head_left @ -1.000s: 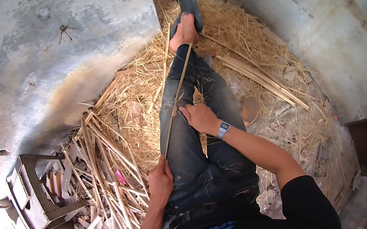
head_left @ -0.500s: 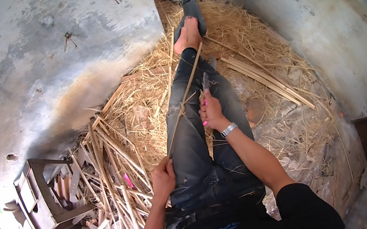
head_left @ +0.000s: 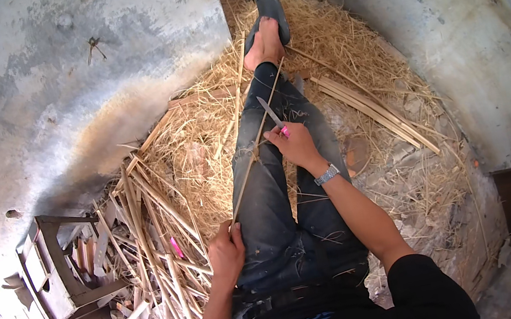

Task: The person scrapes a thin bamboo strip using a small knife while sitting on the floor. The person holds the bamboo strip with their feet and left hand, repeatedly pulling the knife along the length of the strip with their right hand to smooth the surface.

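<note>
My left hand (head_left: 226, 252) is closed on the near end of a thin strip of split bamboo or wood (head_left: 245, 180), beside my left thigh. The strip slants up across my dark trousers toward the ankle. A knife (head_left: 271, 113) with a pink handle and a narrow blade is gripped in my right hand (head_left: 296, 142), over the lower legs. Its blade points up and to the left, across or close to the strip; whether it touches cannot be told. Thin shavings lie on the trousers. A dark sandal (head_left: 271, 13) shows at my bare foot.
Long sticks and strips (head_left: 151, 246) are heaped at the left, with a small bright pink object (head_left: 177, 247) among them. Beside them is a worn wooden frame (head_left: 59, 269). Several split strips (head_left: 373, 111) lie at the right on shavings (head_left: 345, 48). Concrete walls (head_left: 82, 67) rise on both sides.
My right hand has turned, so the knife blade tilts left toward the strip instead of pointing straight away. The left hand stays nearly where it was, still holding the strip.
</note>
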`<act>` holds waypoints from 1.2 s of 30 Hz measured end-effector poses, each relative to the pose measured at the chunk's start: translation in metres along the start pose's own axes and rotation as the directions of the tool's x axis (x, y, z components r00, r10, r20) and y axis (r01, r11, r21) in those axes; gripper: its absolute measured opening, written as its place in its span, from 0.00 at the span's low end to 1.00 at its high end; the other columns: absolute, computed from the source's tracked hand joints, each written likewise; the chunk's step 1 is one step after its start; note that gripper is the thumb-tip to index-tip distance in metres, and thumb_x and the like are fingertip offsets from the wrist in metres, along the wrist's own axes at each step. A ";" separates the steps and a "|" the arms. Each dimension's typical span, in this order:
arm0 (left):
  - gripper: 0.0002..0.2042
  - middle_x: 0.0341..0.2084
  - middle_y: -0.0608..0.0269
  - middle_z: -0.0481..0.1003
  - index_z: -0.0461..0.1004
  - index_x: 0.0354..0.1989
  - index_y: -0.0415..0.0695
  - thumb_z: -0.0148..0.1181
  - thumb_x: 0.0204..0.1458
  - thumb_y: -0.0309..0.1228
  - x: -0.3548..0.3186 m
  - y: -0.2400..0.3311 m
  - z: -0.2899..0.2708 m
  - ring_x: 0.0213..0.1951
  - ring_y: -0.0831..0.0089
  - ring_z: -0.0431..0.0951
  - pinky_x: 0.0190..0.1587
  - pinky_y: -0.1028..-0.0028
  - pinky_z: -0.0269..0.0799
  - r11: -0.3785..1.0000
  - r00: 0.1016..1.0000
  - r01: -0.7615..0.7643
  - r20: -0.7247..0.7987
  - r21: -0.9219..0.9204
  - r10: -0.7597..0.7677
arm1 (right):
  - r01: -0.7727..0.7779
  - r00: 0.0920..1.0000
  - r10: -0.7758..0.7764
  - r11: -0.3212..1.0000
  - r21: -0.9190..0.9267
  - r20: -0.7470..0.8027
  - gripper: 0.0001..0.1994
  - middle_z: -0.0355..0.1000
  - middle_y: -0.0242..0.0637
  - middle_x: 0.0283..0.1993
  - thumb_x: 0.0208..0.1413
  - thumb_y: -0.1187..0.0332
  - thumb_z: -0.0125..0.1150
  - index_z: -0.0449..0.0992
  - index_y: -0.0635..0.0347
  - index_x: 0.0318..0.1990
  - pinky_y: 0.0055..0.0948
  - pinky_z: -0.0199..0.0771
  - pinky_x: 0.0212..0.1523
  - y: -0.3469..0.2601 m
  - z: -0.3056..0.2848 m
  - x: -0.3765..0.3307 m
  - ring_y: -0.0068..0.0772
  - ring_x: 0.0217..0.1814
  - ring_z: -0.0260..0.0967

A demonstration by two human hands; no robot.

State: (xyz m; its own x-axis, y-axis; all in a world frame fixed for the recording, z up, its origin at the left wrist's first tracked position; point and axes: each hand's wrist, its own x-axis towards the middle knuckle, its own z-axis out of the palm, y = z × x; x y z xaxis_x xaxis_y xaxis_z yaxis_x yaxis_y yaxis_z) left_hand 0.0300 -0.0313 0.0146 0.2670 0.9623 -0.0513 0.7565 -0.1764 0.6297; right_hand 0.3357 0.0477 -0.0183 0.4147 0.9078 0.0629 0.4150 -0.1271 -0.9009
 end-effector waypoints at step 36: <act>0.23 0.09 0.77 0.54 0.64 0.27 0.49 0.40 0.76 0.46 0.031 -0.112 0.031 0.07 0.84 0.49 0.08 0.81 0.45 -0.287 0.264 0.949 0.823 -0.129 0.503 | 0.192 0.980 -0.193 0.981 0.034 0.043 0.11 0.73 0.51 0.23 0.62 0.66 0.68 0.79 0.67 0.35 0.39 0.68 0.28 0.003 0.022 -0.013 0.47 0.24 0.72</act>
State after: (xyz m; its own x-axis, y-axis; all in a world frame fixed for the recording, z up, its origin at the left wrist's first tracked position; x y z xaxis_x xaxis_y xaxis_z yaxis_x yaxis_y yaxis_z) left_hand -0.0281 0.0123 -0.0812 0.9422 -0.0049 -0.3349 -0.0408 0.9908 -0.1293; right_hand 0.3136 0.0447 -0.0317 0.2918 0.9315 0.2172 0.4592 0.0628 -0.8861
